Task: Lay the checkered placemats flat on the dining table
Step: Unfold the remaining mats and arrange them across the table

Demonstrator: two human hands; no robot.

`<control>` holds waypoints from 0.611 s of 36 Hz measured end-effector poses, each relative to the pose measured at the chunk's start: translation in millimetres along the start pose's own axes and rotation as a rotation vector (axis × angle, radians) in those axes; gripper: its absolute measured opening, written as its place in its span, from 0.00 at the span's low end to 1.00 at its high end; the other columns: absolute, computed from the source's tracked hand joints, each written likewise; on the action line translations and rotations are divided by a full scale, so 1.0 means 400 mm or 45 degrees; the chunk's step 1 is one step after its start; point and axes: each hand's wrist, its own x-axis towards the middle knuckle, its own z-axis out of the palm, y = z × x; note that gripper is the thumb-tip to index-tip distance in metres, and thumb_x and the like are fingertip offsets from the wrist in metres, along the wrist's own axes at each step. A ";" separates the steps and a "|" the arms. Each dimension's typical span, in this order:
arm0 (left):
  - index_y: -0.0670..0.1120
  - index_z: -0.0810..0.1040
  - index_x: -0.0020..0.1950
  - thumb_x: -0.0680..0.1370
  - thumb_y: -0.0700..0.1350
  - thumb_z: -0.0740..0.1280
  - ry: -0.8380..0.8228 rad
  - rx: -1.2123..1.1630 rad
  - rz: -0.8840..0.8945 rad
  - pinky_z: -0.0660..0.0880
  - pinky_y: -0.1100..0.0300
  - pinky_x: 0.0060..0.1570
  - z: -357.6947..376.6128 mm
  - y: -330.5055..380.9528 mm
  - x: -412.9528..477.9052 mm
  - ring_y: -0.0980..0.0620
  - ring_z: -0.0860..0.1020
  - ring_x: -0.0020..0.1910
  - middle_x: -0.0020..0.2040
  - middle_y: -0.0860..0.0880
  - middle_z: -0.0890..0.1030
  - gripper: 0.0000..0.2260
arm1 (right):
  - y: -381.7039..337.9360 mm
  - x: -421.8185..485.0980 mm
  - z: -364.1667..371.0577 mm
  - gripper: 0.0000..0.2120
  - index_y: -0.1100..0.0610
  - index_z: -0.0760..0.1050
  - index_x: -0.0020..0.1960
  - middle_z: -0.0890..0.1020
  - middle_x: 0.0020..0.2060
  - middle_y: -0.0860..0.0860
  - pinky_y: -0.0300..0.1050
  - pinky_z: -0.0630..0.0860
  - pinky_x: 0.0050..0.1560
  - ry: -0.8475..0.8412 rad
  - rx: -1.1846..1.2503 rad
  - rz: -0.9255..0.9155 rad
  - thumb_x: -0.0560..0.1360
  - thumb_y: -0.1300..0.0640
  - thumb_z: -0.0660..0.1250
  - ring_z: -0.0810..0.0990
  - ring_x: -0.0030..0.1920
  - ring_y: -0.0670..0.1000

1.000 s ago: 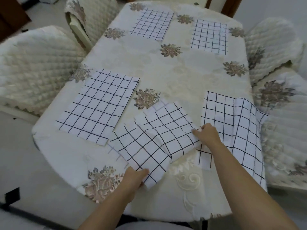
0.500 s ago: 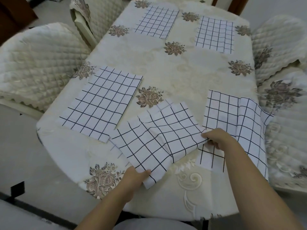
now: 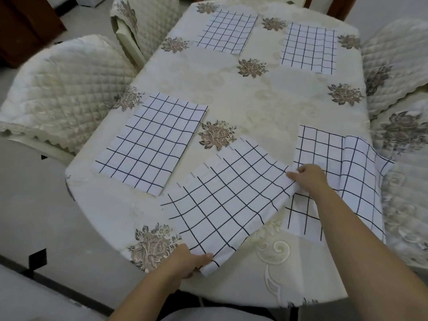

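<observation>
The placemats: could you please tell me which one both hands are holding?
The near-centre placemat: left hand grips its near corner, right hand its right corner; only it is held.

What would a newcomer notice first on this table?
The left hand and right hand hold opposite corners of a checkered placemat, not yet flat, at the near edge. A flat mat lies to its left, two mats at the far end; a creased mat on the right overhangs the edge of the floral tablecloth.

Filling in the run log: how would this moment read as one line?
step: lay near placemat | left hand: pinches near corner | right hand: grips right corner | state: stretched between hands, not yet flat
</observation>
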 end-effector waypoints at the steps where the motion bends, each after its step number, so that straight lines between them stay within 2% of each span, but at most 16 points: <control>1: 0.42 0.68 0.45 0.69 0.51 0.75 -0.031 -0.034 -0.016 0.68 0.60 0.36 -0.001 -0.003 -0.005 0.51 0.70 0.35 0.40 0.46 0.73 0.19 | -0.003 -0.003 0.004 0.10 0.59 0.72 0.42 0.73 0.40 0.55 0.43 0.66 0.40 0.015 0.077 -0.034 0.73 0.53 0.69 0.73 0.44 0.55; 3: 0.41 0.70 0.43 0.69 0.48 0.76 -0.095 -0.114 -0.047 0.62 0.62 0.28 -0.002 -0.011 -0.009 0.53 0.70 0.27 0.31 0.46 0.75 0.17 | -0.005 -0.005 0.007 0.13 0.60 0.72 0.37 0.74 0.36 0.55 0.43 0.66 0.37 0.028 0.185 -0.072 0.73 0.52 0.69 0.72 0.40 0.54; 6: 0.43 0.70 0.36 0.72 0.44 0.73 -0.142 -0.193 -0.108 0.57 0.66 0.24 -0.003 -0.022 -0.010 0.57 0.66 0.17 0.20 0.49 0.72 0.13 | -0.004 -0.001 0.000 0.12 0.62 0.77 0.40 0.78 0.39 0.55 0.44 0.69 0.43 -0.005 0.254 -0.091 0.74 0.52 0.68 0.75 0.42 0.54; 9: 0.44 0.67 0.39 0.75 0.44 0.70 -0.099 -0.183 -0.099 0.56 0.67 0.23 -0.003 -0.029 -0.007 0.56 0.63 0.17 0.19 0.50 0.69 0.12 | 0.002 0.009 -0.003 0.09 0.61 0.78 0.40 0.78 0.39 0.53 0.43 0.68 0.43 -0.068 0.101 -0.127 0.75 0.55 0.67 0.74 0.42 0.52; 13: 0.43 0.67 0.40 0.76 0.47 0.68 -0.035 -0.148 -0.042 0.56 0.64 0.24 -0.003 -0.036 0.005 0.54 0.61 0.21 0.19 0.51 0.71 0.12 | 0.005 0.020 0.003 0.10 0.61 0.75 0.39 0.77 0.37 0.55 0.43 0.67 0.40 -0.062 -0.085 -0.134 0.76 0.56 0.65 0.73 0.39 0.54; 17: 0.43 0.66 0.41 0.78 0.47 0.66 0.007 -0.130 -0.027 0.57 0.65 0.23 -0.005 -0.029 0.016 0.55 0.62 0.18 0.18 0.51 0.73 0.12 | 0.007 0.032 0.013 0.16 0.56 0.69 0.32 0.73 0.30 0.51 0.43 0.64 0.36 -0.030 -0.178 -0.133 0.77 0.55 0.63 0.72 0.38 0.54; 19: 0.43 0.66 0.41 0.78 0.46 0.65 0.007 -0.144 -0.032 0.57 0.66 0.22 -0.007 -0.026 0.017 0.56 0.64 0.15 0.18 0.50 0.74 0.12 | 0.010 0.037 0.019 0.16 0.56 0.68 0.32 0.72 0.30 0.50 0.43 0.65 0.38 -0.022 -0.207 -0.125 0.77 0.55 0.64 0.72 0.39 0.55; 22: 0.43 0.65 0.39 0.78 0.47 0.65 0.009 -0.164 -0.022 0.57 0.67 0.22 -0.009 -0.025 0.018 0.57 0.64 0.13 0.18 0.50 0.74 0.13 | 0.015 0.046 0.025 0.15 0.58 0.69 0.34 0.72 0.29 0.51 0.43 0.64 0.35 0.000 -0.218 -0.111 0.76 0.54 0.65 0.72 0.37 0.55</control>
